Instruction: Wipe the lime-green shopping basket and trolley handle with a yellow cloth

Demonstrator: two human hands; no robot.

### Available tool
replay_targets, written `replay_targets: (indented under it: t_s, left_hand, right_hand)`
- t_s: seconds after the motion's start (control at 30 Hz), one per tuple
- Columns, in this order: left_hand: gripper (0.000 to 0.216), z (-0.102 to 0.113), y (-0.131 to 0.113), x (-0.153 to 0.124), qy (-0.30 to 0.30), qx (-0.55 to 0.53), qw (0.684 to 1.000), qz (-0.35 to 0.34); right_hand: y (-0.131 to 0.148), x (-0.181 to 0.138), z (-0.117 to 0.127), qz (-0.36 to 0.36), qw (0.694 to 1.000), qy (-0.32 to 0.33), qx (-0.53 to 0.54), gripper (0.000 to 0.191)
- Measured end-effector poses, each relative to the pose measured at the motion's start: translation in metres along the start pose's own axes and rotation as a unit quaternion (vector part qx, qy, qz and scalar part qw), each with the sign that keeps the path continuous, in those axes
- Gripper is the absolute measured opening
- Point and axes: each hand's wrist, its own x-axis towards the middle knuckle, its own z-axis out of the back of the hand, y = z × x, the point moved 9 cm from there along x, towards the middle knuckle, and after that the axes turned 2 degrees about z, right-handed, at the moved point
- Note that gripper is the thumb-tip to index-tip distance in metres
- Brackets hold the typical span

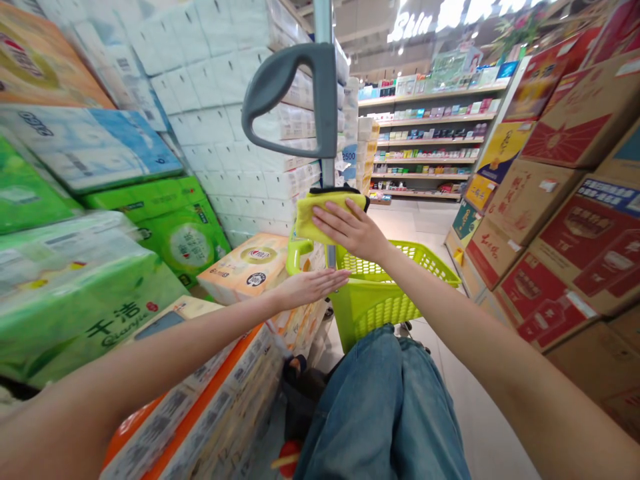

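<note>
Yellow cloth [313,213]: folded against the basket's metal pole [327,172], just below the grey handle [280,87].
Right hand [353,230]: laid on the cloth, fingers stretched and slightly apart, pressing it to the pole.
Left hand [313,285]: flat, fingers straight and together, holding nothing. It is just under the cloth, fingertips at the pole; contact cannot be told.
Green shopping basket [390,303]: at the pole's foot.
Jeans [385,407]: nearer than the pole.
Tissue packs [240,133]: left of the pole.
Cardboard cartons [565,200]: well right of it.
</note>
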Motion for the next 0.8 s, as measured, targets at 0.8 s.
replay_targets:
  t_s: [0.8]
  left_hand:
    - [0.057,-0.001,0.0,0.0,0.004,0.043,0.999,-0.008]
  right_hand:
    - [-0.036,0.033,0.019,-0.002,1.0,-0.011,0.025,0.054]
